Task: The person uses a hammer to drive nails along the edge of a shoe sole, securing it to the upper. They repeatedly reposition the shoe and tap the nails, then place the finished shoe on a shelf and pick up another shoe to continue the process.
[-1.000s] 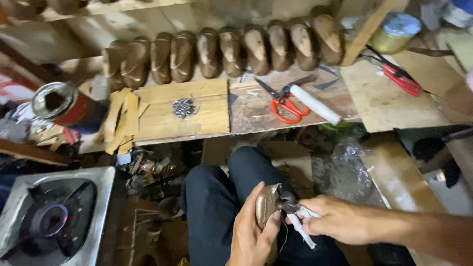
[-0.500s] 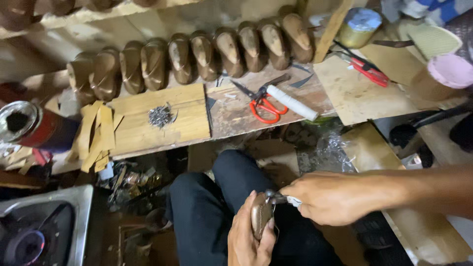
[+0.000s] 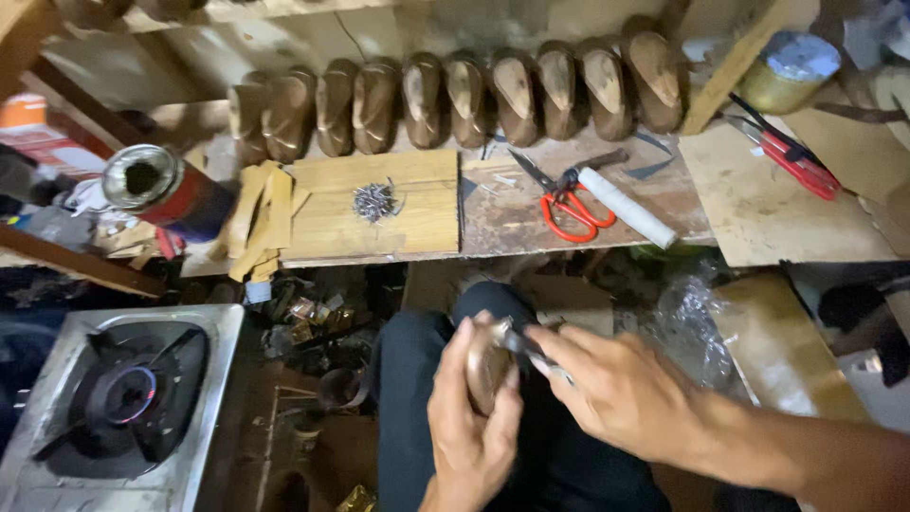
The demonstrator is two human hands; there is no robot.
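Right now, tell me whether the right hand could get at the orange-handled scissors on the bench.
Probably yes: the scissors lie uncovered near the bench's front edge, but the right hand is busy holding a tool.

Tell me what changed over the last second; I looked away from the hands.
The right hand slid its metal tool up from the lower edge of the brown shoe-shaped piece to its upper part. The left hand kept its grip on that piece over the lap. The view shifted. The scissors, nail pile and row of wooden lasts stayed put.

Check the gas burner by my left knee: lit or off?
Lit: a small blue-pink glow shows at the centre of the burner on the steel stove.
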